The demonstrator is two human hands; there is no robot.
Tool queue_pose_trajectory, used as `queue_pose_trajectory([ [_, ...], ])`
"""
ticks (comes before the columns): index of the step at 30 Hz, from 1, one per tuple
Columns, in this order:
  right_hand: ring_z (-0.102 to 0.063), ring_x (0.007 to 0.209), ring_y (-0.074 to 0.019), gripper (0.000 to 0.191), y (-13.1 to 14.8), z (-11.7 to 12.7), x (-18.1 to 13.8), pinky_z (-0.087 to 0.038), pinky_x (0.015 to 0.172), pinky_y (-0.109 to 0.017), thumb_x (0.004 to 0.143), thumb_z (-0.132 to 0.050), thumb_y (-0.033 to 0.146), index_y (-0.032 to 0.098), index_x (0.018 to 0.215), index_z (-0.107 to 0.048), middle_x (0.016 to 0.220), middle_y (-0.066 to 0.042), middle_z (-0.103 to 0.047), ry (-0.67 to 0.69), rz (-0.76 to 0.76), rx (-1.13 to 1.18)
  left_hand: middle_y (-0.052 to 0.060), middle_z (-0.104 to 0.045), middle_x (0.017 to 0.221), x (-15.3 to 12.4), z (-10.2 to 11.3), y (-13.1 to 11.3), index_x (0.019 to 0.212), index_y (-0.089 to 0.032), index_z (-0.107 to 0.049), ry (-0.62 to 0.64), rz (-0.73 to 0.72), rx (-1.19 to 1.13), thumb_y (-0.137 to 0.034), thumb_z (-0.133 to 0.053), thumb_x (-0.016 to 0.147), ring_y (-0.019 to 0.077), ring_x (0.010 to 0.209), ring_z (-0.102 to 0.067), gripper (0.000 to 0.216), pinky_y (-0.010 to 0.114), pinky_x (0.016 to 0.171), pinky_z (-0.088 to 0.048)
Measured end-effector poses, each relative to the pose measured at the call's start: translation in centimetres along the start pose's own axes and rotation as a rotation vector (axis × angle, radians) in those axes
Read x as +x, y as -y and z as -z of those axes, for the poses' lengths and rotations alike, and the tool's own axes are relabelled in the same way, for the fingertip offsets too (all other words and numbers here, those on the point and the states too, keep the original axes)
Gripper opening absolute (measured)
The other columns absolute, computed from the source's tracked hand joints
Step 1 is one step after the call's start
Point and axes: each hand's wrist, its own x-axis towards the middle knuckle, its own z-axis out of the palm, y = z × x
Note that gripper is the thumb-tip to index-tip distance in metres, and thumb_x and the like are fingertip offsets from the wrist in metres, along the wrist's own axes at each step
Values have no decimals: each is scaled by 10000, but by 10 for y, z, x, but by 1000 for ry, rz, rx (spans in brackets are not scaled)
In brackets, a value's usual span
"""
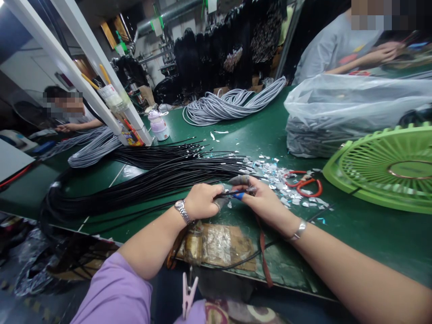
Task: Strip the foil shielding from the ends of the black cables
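Observation:
Between my two hands a black cable [232, 192] stretches just above the green table. My left hand [203, 200], with a watch at the wrist, is closed around the cable near its end. My right hand [258, 195] pinches the cable's end; grey covers and a blue wrap show on its fingers. Exactly what sits at the fingertips is too small to make out. Behind my hands lies a long bundle of black cables [151, 180], its ends pointing right. Scraps of silvery foil [270, 173] are strewn beside those ends, next to red-handled scissors [308, 186].
A green fan [398, 166] stands at right, before a clear plastic bag [313, 112] of grey pieces. Coiled grey cables [232, 103] and a lilac bottle [158, 125] are farther back. White posts [101, 67] rise at left. Two other people sit across the tables.

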Motion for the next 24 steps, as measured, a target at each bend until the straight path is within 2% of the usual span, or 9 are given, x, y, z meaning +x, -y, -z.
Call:
queue_pose_trajectory([
  [5,-651,775,-198,230,5,0,-1,-527,749,-353,703,-670,312,206,901,-617,836,-40,-701,-9,20,4,32,-641,689,0,0,1,806,-184,-643,0,-3,-16,-281,-537,802,152,613,-550,144,248,572,-346],
  [11,-659,797,-210,309,5,-1,0,-538,760,-372,701,-707,428,212,901,-612,843,-42,-700,-12,31,31,1,-571,612,2,1,2,733,-181,-605,-15,22,-46,-315,-562,798,124,548,-478,154,239,536,-306],
  [15,-665,801,-208,289,5,-1,-1,-543,753,-360,724,-690,429,223,903,-593,824,-40,-698,-17,65,14,-6,-545,598,2,1,3,717,-175,-594,-15,35,-81,-328,-565,803,116,542,-443,178,235,527,-279],
  [19,-628,679,-176,174,10,-2,-6,-521,632,-310,757,-624,338,220,883,-594,779,-34,-683,-46,166,-161,-15,-529,607,3,0,6,702,-166,-573,-17,43,-152,-304,-560,796,108,556,-425,167,229,540,-284],
  [22,-561,587,-153,91,17,-2,-11,-467,561,-285,739,-581,241,223,821,-615,704,-17,-653,11,279,-373,-23,-511,603,5,-1,9,678,-160,-545,-43,92,-249,-303,-552,792,105,570,-420,183,222,546,-301],
  [24,-551,582,-153,111,19,-1,-12,-457,563,-283,723,-562,207,223,816,-622,694,-14,-646,27,299,-423,-27,-497,595,7,-3,12,667,-157,-529,-90,131,-330,-321,-534,805,102,572,-412,214,217,546,-312],
])
